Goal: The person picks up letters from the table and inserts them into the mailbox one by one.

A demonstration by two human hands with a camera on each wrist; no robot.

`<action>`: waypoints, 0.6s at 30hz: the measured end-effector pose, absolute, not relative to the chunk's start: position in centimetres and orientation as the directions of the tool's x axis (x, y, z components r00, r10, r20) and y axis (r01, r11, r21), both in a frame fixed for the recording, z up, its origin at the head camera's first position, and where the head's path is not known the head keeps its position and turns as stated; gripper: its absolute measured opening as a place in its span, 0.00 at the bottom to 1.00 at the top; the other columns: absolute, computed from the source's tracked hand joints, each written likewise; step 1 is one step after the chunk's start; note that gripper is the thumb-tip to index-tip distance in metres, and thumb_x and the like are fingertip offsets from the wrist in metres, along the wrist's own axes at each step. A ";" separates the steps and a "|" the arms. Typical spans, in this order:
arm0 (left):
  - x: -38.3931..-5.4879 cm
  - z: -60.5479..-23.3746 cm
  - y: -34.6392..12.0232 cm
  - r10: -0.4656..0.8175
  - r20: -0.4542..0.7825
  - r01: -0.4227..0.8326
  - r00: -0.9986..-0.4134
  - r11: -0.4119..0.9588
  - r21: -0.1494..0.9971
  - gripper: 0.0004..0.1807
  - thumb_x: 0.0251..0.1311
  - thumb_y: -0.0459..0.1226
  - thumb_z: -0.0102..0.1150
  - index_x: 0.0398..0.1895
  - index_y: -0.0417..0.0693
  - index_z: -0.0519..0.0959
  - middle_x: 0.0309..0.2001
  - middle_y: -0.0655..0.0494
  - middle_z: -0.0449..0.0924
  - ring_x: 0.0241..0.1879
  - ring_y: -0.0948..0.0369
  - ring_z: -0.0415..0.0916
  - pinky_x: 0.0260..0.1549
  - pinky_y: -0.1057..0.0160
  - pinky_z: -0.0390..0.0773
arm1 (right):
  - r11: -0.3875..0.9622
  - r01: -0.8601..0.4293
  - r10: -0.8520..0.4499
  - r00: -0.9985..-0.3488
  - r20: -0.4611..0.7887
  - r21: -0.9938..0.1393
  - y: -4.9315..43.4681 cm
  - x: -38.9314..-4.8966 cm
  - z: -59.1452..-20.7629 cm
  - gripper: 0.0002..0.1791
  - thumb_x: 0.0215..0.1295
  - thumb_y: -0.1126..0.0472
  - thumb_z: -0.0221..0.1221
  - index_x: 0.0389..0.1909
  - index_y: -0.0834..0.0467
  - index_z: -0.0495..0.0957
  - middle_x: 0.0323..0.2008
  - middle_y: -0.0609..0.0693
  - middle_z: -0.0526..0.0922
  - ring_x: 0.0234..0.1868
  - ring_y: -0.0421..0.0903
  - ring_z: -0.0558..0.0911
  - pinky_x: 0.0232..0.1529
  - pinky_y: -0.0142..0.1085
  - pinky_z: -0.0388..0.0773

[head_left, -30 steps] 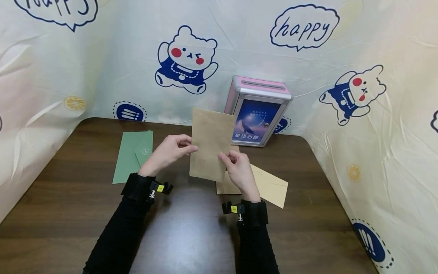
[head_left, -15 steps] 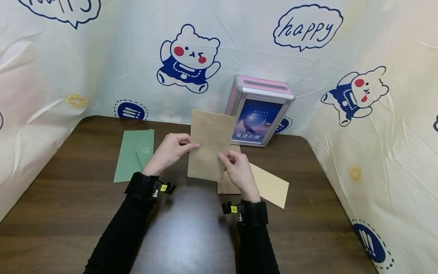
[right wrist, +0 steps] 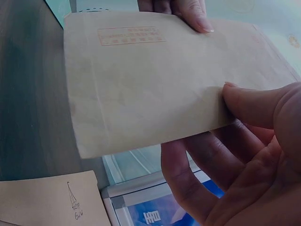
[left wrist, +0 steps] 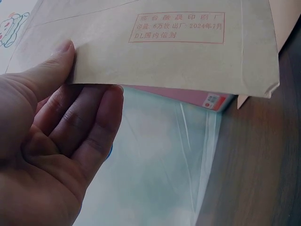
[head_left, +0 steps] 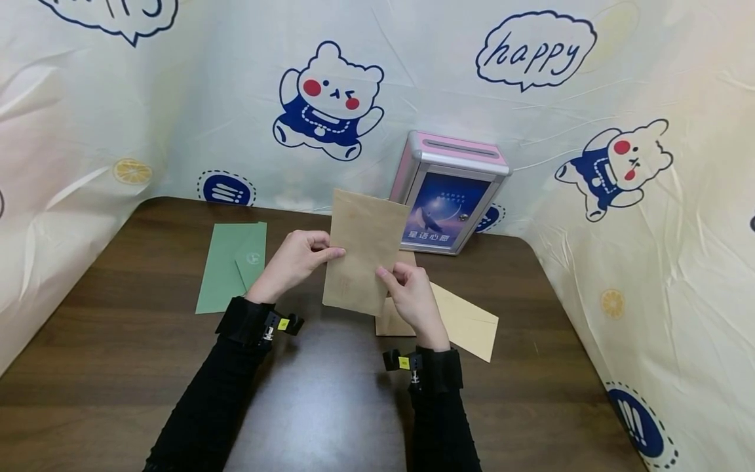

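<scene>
A brown paper envelope is held up above the table between both hands. At its left edge the left hand pinches it, thumb in front and fingers behind, as the left wrist view also shows. The right hand pinches the lower right edge between thumb and fingers. Small red print shows near one end of the envelope in the left wrist view. Beneath the right hand lie another brown envelope and a pale yellow envelope, both partly covered.
Behind the held envelope stands a pink and silver box with a slot on top and a blue front. A green envelope lies on the wooden table at the left. A printed cloth hangs around the back and sides.
Both hands keep the same hold on the envelope. The left hand shifted slightly right early on, and the whole scene drifted a little as the head camera moved.
</scene>
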State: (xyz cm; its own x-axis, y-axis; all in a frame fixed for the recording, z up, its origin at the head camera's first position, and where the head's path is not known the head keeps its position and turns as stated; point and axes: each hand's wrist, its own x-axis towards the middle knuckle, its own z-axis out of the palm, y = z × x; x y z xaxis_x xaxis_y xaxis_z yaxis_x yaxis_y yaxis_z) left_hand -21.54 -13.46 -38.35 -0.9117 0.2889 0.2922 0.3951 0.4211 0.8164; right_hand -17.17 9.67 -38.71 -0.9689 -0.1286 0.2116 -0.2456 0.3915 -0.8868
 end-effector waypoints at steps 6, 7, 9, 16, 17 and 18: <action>-21.7 -38.5 -13.1 0.292 0.303 0.405 -0.907 0.409 0.818 0.15 0.52 0.57 0.57 0.24 0.58 0.78 0.19 0.56 0.72 0.21 0.60 0.60 0.23 0.58 0.60 | 0.374 -0.217 -0.132 -0.975 0.179 -0.902 10.1 -17.3 -38.7 0.16 0.61 0.52 0.57 0.22 0.60 0.75 0.19 0.53 0.78 0.20 0.54 0.72 0.31 0.50 0.76; -21.7 -38.5 -12.9 0.295 0.305 0.408 -0.905 0.404 0.819 0.15 0.52 0.56 0.57 0.24 0.58 0.78 0.19 0.57 0.72 0.21 0.60 0.60 0.23 0.58 0.60 | 0.371 -0.208 -0.130 -0.977 0.171 -0.905 10.2 -17.2 -38.6 0.16 0.61 0.52 0.57 0.22 0.60 0.75 0.19 0.52 0.78 0.22 0.54 0.73 0.33 0.52 0.76; -21.6 -38.6 -12.6 0.300 0.310 0.413 -0.902 0.395 0.821 0.14 0.53 0.56 0.57 0.24 0.58 0.77 0.18 0.58 0.70 0.21 0.61 0.59 0.23 0.58 0.60 | 0.359 -0.195 -0.126 -0.979 0.160 -0.913 10.5 -17.1 -38.5 0.15 0.60 0.52 0.58 0.24 0.59 0.77 0.22 0.52 0.80 0.23 0.52 0.74 0.34 0.54 0.75; -21.5 -38.1 -11.4 0.335 0.324 0.441 -0.885 0.376 0.815 0.14 0.54 0.56 0.56 0.25 0.58 0.77 0.18 0.54 0.66 0.19 0.62 0.56 0.21 0.60 0.57 | 0.338 -0.184 -0.206 -0.971 0.119 -0.923 12.7 -17.7 -37.1 0.15 0.60 0.52 0.58 0.25 0.61 0.78 0.25 0.54 0.82 0.29 0.49 0.78 0.34 0.47 0.77; -21.8 -37.7 -11.3 0.351 0.325 0.451 -0.878 0.380 0.808 0.13 0.55 0.55 0.55 0.26 0.59 0.78 0.19 0.56 0.68 0.19 0.62 0.57 0.21 0.60 0.58 | 0.347 -0.186 -0.244 -0.964 0.103 -0.919 13.2 -18.1 -36.6 0.17 0.60 0.52 0.58 0.24 0.63 0.77 0.25 0.55 0.81 0.29 0.50 0.78 0.35 0.46 0.77; -22.1 -37.3 -11.3 0.371 0.327 0.464 -0.869 0.386 0.797 0.13 0.56 0.54 0.55 0.29 0.59 0.79 0.20 0.58 0.71 0.20 0.64 0.60 0.22 0.62 0.60 | 0.361 -0.193 -0.288 -0.954 0.088 -0.912 13.6 -18.6 -35.8 0.19 0.60 0.53 0.58 0.23 0.66 0.75 0.25 0.58 0.80 0.29 0.51 0.78 0.35 0.45 0.77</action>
State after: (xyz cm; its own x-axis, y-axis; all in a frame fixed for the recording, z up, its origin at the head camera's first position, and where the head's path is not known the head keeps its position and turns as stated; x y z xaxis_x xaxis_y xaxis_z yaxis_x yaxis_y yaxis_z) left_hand -22.11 -11.27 -37.26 -0.8693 0.3708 0.3268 0.4643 0.3860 0.7971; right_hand -18.56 13.64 -35.81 -0.9537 -0.2877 0.0875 -0.1928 0.3615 -0.9122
